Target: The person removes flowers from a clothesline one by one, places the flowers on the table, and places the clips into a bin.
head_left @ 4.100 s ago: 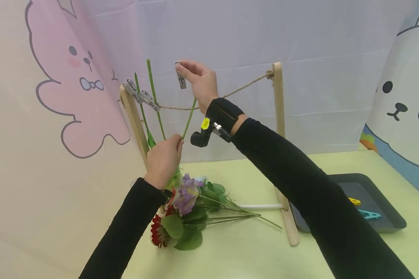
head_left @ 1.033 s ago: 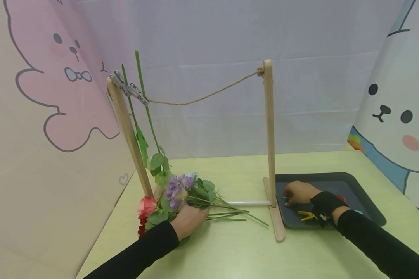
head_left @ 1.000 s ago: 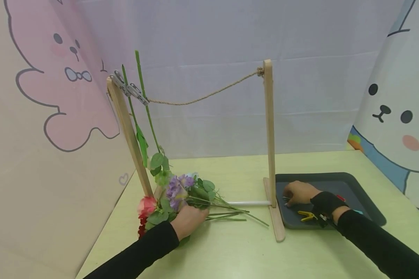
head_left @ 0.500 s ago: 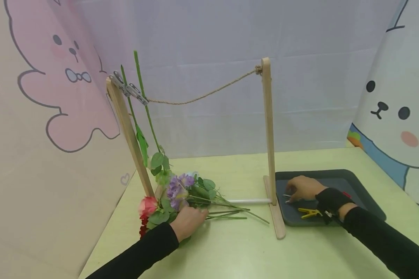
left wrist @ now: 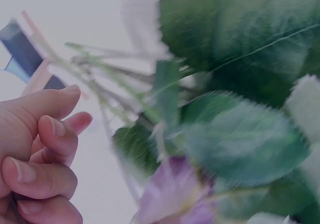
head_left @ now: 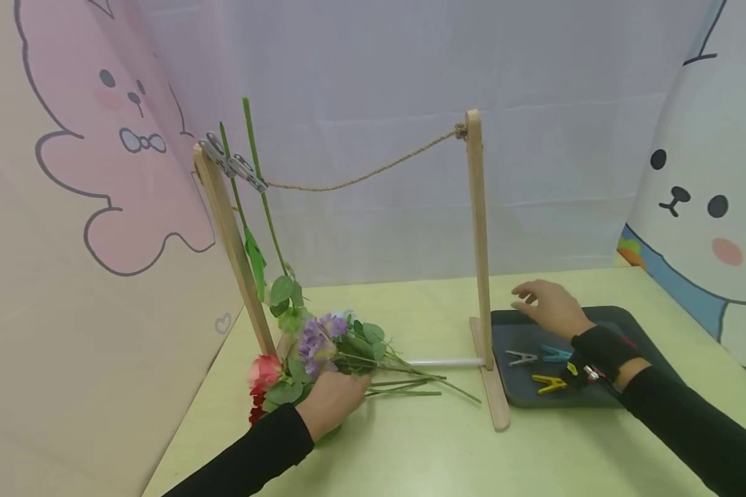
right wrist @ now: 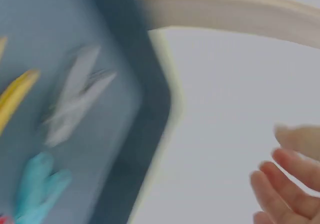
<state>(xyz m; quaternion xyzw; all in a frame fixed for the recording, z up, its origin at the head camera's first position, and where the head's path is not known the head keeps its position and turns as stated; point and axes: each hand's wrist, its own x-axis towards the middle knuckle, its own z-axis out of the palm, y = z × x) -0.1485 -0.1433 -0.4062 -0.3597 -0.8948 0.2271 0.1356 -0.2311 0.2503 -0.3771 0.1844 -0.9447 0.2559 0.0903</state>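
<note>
My right hand [head_left: 550, 307] hovers over the back of the dark tray [head_left: 516, 400], fingers relaxed with nothing in them. Below it in the tray lie a grey clothespin [head_left: 522, 357], a blue clothespin [head_left: 555, 354] and a yellow clothespin [head_left: 548, 384]. My left hand [head_left: 334, 400] is beside the pile of artificial flowers on the table; the left wrist view shows its fingers [left wrist: 55, 144] loosely curled around nothing. A purple flower [head_left: 316, 342] and a pink rose [head_left: 264, 373] lie there, stems pointing right. Two silver clothespins [head_left: 249, 174] pin green stems [head_left: 251, 138] to the rope.
The rope [head_left: 360, 181] sags between the left wooden post [head_left: 236, 255] and the right wooden post [head_left: 479, 235]. A white crossbar [head_left: 441, 362] joins the posts low down. The tray stands right of the frame's foot [head_left: 496, 407].
Earlier both hands were up at the rope with a stem and a clothespin. Since then the left went down to the flowers; the right let go of the grey clothespin in the tray and rose.
</note>
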